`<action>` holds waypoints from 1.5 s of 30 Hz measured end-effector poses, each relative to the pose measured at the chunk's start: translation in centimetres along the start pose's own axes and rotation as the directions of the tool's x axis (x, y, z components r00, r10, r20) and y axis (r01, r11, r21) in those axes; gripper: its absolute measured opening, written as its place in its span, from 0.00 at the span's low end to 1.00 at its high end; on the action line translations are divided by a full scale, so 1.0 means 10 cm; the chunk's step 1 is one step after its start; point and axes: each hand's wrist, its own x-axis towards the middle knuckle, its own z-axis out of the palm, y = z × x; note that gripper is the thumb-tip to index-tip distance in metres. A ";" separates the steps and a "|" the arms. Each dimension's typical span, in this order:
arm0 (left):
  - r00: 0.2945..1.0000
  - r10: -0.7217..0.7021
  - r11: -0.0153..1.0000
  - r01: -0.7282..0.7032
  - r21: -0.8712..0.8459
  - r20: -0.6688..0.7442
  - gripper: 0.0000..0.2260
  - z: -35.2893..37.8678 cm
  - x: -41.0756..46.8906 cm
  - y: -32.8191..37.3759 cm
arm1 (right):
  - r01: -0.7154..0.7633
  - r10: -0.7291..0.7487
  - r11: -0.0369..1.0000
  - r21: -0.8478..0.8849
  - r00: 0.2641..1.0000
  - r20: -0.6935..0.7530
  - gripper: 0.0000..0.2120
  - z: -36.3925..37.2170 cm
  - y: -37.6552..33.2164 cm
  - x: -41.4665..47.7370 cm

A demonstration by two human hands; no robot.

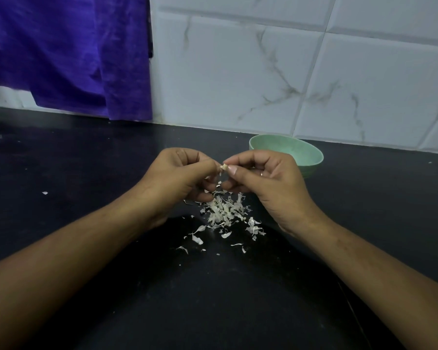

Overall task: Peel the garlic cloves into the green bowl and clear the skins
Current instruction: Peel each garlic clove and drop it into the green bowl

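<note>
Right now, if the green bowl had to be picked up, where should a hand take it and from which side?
Probably take the green bowl by its right rim, thumb inside, fingers under the flared side. It stands upright, mouth open; the tiled wall is close behind and the right hand covers its near-left part.

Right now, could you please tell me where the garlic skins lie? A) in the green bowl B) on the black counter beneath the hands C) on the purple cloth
B: the garlic skins lie on the black counter under the left hand and right hand, outside the green bowl.
</note>
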 end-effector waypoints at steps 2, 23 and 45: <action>1.000 -0.001 1.000 0.001 -0.004 0.001 0.06 0.00 0.00 0.00 | -0.016 0.016 0.999 0.028 1.000 0.003 0.06 0.00 -0.01 -0.01; 0.993 0.116 0.989 -0.115 0.092 0.003 0.11 -0.02 0.00 0.00 | -0.196 0.200 0.955 0.220 0.980 0.005 0.09 -0.04 0.01 0.00; 0.980 0.198 0.966 -0.197 0.168 0.011 0.04 -0.05 0.01 -0.03 | 0.000 0.001 0.999 0.040 1.000 -0.018 0.07 -0.02 0.02 -0.01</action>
